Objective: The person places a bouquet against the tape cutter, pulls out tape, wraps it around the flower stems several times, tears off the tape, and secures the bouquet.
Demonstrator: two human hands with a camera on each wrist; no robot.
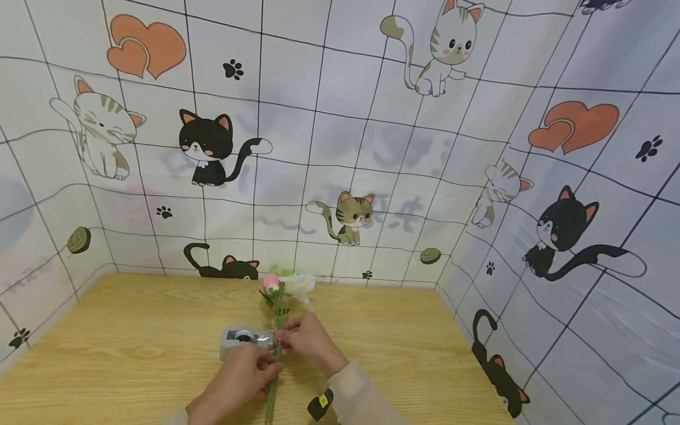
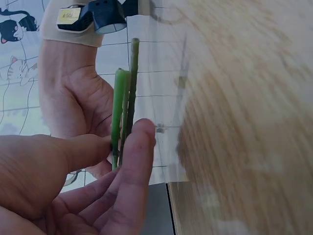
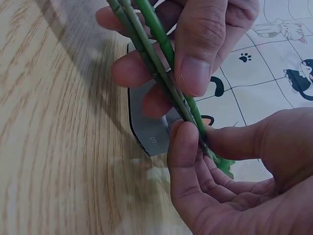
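A pink flower (image 1: 271, 281) and a white flower (image 1: 298, 286) lie together above the table, their green stems (image 1: 272, 392) running toward me. My left hand (image 1: 241, 378) holds the lower stems between thumb and fingers. Higher up, near the blossoms, my right hand (image 1: 308, 339) pinches the same stems. The right wrist view shows its thumb and forefinger (image 3: 183, 147) closed round the bundle. Beside the stems stands a grey tape dispenser (image 1: 229, 342) with a roll inside, partly hidden by my left hand. Stem ends (image 2: 120, 73) of unequal length stick out past my left hand.
The wooden table (image 1: 133, 330) reaches to a cat-patterned sheet (image 1: 287, 136) hung at the back and sides. On my right wrist sits a black device (image 1: 320, 404) with a yellow label.
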